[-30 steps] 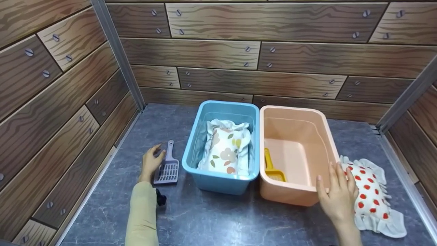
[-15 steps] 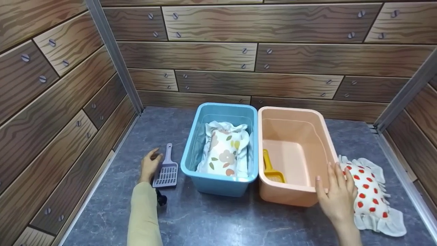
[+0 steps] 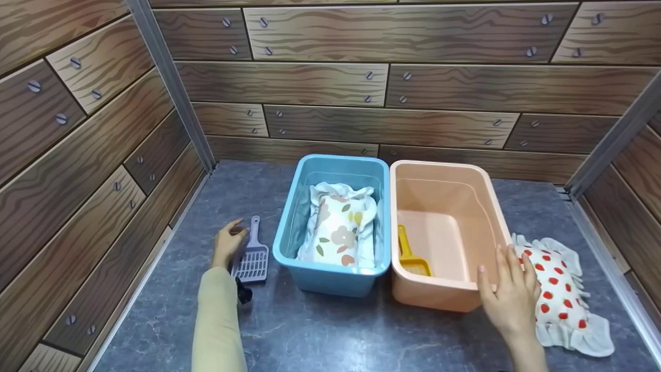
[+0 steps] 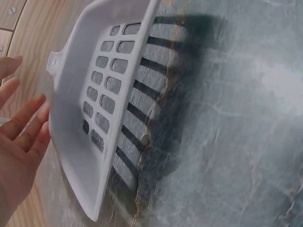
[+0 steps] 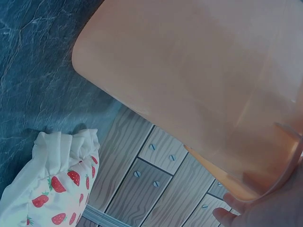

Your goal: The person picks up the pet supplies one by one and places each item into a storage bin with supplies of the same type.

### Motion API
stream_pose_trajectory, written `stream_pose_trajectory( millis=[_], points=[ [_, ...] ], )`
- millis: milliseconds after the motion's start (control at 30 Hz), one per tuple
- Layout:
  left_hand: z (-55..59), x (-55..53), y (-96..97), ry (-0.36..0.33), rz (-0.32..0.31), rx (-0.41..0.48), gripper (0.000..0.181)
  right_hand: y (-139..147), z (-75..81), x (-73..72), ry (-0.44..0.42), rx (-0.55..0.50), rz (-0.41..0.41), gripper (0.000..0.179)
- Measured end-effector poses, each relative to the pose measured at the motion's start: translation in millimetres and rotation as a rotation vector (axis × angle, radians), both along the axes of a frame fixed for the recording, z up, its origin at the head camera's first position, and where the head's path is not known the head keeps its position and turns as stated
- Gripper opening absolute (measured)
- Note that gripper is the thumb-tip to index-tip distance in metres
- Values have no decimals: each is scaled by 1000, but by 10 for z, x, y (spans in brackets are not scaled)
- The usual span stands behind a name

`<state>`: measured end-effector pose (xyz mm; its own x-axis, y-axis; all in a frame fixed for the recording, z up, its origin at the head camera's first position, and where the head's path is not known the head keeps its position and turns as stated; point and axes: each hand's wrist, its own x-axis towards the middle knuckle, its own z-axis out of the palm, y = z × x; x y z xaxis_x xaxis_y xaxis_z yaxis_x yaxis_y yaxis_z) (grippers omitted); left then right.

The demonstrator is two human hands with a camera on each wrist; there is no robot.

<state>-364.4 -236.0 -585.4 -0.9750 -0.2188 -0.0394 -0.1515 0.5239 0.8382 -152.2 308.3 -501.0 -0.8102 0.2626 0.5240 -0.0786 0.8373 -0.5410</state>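
Left hand (image 3: 226, 247), relaxed and gripping nothing, has the lavender scoop (image 3: 253, 256) just beside it, on its right.

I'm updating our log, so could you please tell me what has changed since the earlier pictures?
Nothing visibly moved, was grasped or let go; only the head view shifted slightly. The left hand stays beside the lavender slotted plastic scoop, not holding it; the right hand stays at the rim of the peach rectangular plastic tub. The yellow plastic scoop, blue rectangular plastic tub, floral frilled cushion and strawberry-print frilled cushion stayed put.
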Motion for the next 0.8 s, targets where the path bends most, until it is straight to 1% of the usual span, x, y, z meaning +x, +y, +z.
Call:
stream_pose_trajectory(
  millis=[133,267,433,500,633,733,800],
  points=[
    [-7,-13,-3,1,-22,-4,49,-3,-9,-1,9,-3,-3,55],
    [-5,-20,-6,-9,-24,14,49,-8,-15,-4,8,-8,-3,55],
    [7,-48,11,-88,-35,71,52,-4,-14,4,5,-11,-7,55],
    [8,-57,23,-127,-53,107,52,-1,-18,5,6,-12,-5,55],
    [5,-63,49,-163,-102,154,48,2,-30,3,-2,-17,1,54],
    [-3,-74,70,-161,-146,150,46,3,-20,2,-4,-14,1,55],
    [-10,-88,84,-168,-159,140,44,1,-12,2,-4,-11,-2,55]
  ],
)
